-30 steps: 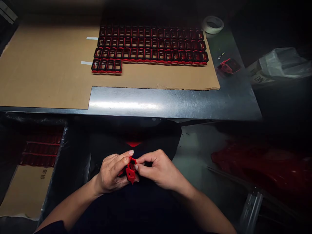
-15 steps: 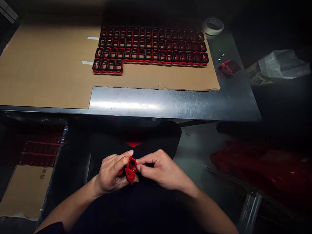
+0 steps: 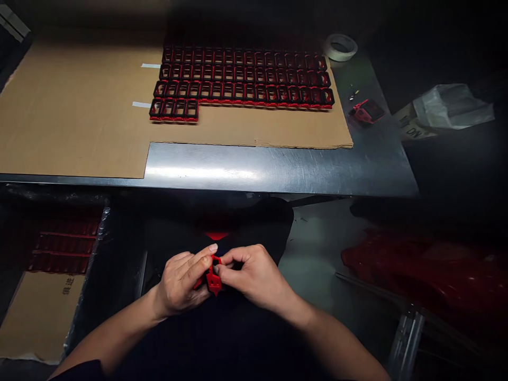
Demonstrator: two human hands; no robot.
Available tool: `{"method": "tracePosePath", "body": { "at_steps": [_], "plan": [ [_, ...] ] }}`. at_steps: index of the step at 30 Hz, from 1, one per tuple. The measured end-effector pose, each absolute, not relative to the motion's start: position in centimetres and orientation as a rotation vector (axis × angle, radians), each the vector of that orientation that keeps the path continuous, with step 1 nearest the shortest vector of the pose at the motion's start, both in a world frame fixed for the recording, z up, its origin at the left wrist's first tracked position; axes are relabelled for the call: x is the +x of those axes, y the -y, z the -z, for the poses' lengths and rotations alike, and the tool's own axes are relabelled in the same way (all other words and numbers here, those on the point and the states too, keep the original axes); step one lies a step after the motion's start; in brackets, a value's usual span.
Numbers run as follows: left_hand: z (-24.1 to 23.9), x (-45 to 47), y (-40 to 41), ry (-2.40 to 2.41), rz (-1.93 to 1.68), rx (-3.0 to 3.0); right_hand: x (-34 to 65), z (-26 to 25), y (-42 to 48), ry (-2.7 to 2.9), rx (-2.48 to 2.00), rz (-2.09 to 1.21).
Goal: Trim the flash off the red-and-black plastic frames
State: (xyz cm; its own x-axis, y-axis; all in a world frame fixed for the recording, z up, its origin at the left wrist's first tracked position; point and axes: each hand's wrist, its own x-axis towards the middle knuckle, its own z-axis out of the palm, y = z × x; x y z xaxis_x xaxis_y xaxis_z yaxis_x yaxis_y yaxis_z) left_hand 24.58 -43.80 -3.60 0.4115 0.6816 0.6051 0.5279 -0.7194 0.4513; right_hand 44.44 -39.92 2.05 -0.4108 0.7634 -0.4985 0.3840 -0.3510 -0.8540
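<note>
In front of my body I hold a small red and black plastic frame (image 3: 214, 283). My left hand (image 3: 184, 278) is closed around its left side, with the thumb and forefinger along the top. The thumb and forefinger of my right hand (image 3: 250, 272) pinch its upper right edge. Between the fingers only part of the frame shows; its far side is hidden. On the table beyond, several rows of similar red and black frames (image 3: 238, 79) stand side by side on a cardboard sheet (image 3: 79, 121).
A metal table edge (image 3: 257, 166) runs across the front. A tape roll (image 3: 341, 47), a separate red and black part (image 3: 367, 111) and a plastic bag (image 3: 456, 106) lie to the right. A plastic-lined box (image 3: 43, 312) with more parts stands lower left; red plastic (image 3: 416, 270) lies lower right.
The plastic frame has turned a little in my hands. My right fingertips have shifted slightly left, covering more of its upper edge. The view has moved slightly.
</note>
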Motion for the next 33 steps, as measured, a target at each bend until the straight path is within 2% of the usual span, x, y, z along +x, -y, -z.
{"method": "tracePosePath", "body": {
  "at_steps": [2,9,17,23,30,33],
  "plan": [
    [3.6,24.5,43.8,-1.086,-1.198,2.466,44.4,-2.0,39.9,1.598,-1.515,-1.796],
    [3.5,24.5,44.2,-1.105,-1.213,2.382,45.6,-3.0,39.1,1.612,-1.251,-2.057],
    [3.9,24.3,44.4,-1.129,-1.18,2.404,44.1,-2.0,39.7,1.649,-1.49,-1.806],
    [3.7,24.5,44.5,-1.138,-1.193,2.378,45.3,-2.6,39.1,1.624,-1.242,-2.039],
    [3.7,24.7,44.3,-1.152,-1.198,2.377,43.9,-1.5,39.9,1.705,-1.513,-1.719],
    [3.7,24.6,44.4,-1.171,-1.186,2.344,44.1,-1.5,39.8,1.72,-1.466,-1.744]
  ]
}}
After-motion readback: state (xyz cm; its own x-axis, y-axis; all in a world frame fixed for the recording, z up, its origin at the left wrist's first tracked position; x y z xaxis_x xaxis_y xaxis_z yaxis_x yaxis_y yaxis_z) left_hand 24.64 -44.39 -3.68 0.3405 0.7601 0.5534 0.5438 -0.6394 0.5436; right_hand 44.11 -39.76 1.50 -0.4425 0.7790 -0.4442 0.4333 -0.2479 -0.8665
